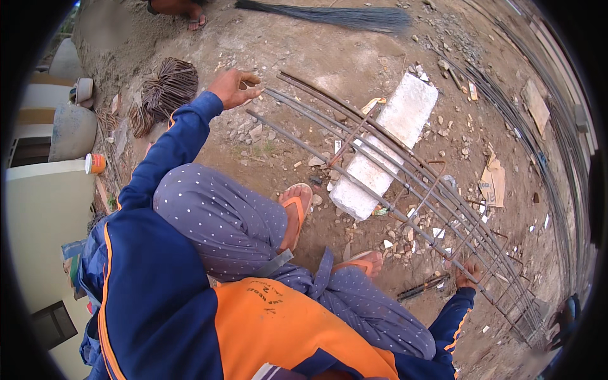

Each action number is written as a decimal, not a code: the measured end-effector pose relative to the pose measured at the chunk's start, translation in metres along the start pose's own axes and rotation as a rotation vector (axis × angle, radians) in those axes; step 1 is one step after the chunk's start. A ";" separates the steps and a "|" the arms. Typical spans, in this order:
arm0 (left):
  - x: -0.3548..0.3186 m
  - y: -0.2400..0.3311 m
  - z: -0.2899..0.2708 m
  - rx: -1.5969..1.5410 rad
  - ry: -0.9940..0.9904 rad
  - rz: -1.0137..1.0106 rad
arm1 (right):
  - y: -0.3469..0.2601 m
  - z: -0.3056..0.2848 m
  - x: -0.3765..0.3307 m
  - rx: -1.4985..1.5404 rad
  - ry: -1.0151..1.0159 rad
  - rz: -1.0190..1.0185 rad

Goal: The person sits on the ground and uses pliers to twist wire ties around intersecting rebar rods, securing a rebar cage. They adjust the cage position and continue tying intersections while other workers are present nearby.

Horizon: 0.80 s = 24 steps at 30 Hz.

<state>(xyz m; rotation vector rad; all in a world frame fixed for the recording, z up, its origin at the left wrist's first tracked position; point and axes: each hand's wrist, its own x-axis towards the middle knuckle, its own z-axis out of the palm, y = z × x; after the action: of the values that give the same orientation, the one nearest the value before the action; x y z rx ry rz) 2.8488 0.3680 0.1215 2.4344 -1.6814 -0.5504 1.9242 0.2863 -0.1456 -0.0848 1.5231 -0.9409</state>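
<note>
A long rebar cage (pixel 437 179), several steel bars with square stirrups around them, slants from the upper middle to the lower right. It rests across a pale concrete block (pixel 413 107). At the cage's upper left end is my left hand (pixel 235 87), its fingers curled, with thumb and forefinger at the tip of one bar. Whether something thin sits in that pinch is too small to tell. Farther down the near side, my right hand (pixel 467 276) is closed around a bar of the cage. Part of its fingers is hidden behind the steel.
A bundle of bent stirrups (pixel 170 83) lies at the upper left. Dark wire (pixel 342 18) is spread along the top. Long bars (pixel 506 107) run down the right. Near my right hand lie short dark rods (pixel 423 287). Stone chips and torn brown paper (pixel 493 182) litter the dirt.
</note>
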 end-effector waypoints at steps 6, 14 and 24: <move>-0.020 0.022 0.061 -0.026 0.295 0.433 | 0.033 0.114 -0.145 -1.426 -0.340 0.245; -0.006 0.071 0.075 -0.026 0.314 0.567 | 0.018 0.207 -0.276 -1.279 -0.769 -0.039; 0.044 0.095 0.083 0.181 0.286 0.705 | -0.004 0.259 -0.315 -1.525 -0.610 -1.053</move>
<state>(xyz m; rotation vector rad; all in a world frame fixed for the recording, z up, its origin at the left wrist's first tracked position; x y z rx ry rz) 2.7485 0.3003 0.0642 1.7018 -2.3229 0.0452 2.2134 0.3315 0.1382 -2.1804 1.2097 -0.1845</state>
